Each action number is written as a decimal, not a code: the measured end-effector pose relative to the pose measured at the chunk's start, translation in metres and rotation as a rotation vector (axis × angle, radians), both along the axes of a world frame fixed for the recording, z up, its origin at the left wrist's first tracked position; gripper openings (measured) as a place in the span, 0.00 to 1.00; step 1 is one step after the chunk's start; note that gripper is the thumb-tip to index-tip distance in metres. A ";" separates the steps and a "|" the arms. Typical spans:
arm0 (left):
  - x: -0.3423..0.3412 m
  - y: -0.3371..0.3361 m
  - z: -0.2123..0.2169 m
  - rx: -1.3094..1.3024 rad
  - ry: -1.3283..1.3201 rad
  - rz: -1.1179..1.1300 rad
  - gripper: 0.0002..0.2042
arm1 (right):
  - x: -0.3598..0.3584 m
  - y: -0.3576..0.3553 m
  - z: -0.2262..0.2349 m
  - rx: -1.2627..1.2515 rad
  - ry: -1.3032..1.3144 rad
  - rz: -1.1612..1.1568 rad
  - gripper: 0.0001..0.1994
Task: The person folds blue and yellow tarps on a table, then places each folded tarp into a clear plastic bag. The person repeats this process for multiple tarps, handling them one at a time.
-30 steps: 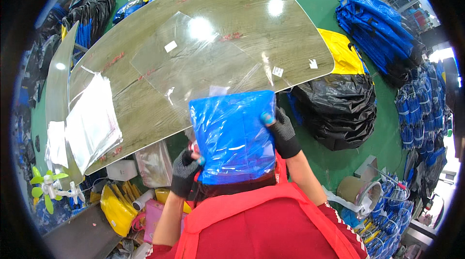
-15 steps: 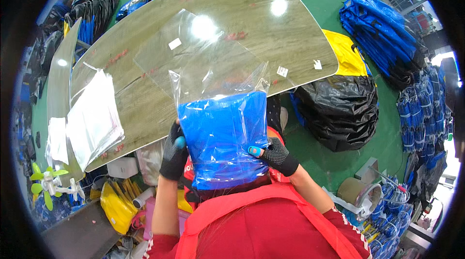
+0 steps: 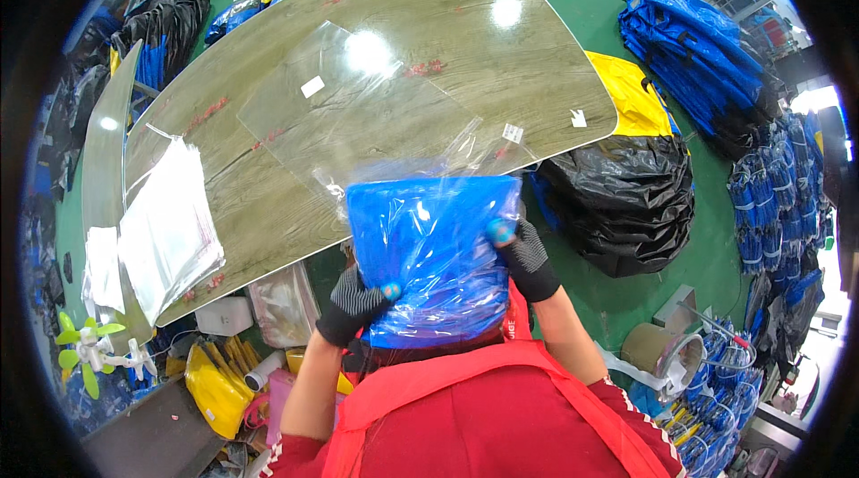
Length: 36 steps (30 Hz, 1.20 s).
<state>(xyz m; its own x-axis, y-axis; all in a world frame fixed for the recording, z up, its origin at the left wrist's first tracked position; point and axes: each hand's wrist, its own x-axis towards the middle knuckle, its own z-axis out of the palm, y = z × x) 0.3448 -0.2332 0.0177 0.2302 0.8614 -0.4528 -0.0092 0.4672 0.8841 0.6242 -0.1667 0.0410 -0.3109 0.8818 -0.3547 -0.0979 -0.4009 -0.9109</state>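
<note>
A clear plastic bag with a folded blue sheet (image 3: 438, 254) inside is held up in front of my body, past the near edge of the table. My left hand (image 3: 356, 304), in a dark fingertip-less glove, grips its lower left side with the thumb on the front. On the right side, higher up, my right hand (image 3: 523, 254) pinches the bag, its thumb also in front. Both hands' other fingers are hidden behind the bag. The clear upper flap reaches over the table edge and is blurred.
On the wood-pattern table (image 3: 376, 4) lie a flat clear bag (image 3: 358, 107), small white labels (image 3: 312, 86) and a stack of white sheets (image 3: 174, 228). A black bundle (image 3: 622, 201) sits right of the table. A tape roll (image 3: 649, 348) and small green fan (image 3: 89, 353) flank me.
The bagged blue sheet has shifted right and tilted. My left hand has moved lower and inward along its side; my right hand has moved up along the other side.
</note>
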 end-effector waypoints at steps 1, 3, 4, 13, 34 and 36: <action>0.001 -0.009 -0.001 -0.096 -0.038 0.074 0.40 | -0.002 -0.003 0.000 0.034 0.015 -0.041 0.27; 0.003 -0.032 0.001 -0.215 0.049 0.230 0.42 | -0.004 -0.011 0.000 -0.226 -0.169 0.326 0.30; 0.004 -0.041 0.001 -0.200 -0.067 0.241 0.42 | -0.005 -0.016 -0.002 -0.244 -0.123 0.300 0.31; -0.016 -0.030 0.025 0.079 -0.123 0.075 0.39 | 0.018 0.010 -0.038 -0.336 0.479 0.160 0.32; -0.007 0.101 0.093 0.618 -0.127 0.398 0.30 | -0.032 0.130 0.084 0.554 0.073 0.152 0.32; -0.005 0.106 0.091 0.749 0.013 0.445 0.29 | -0.031 0.125 0.078 0.406 0.164 0.127 0.31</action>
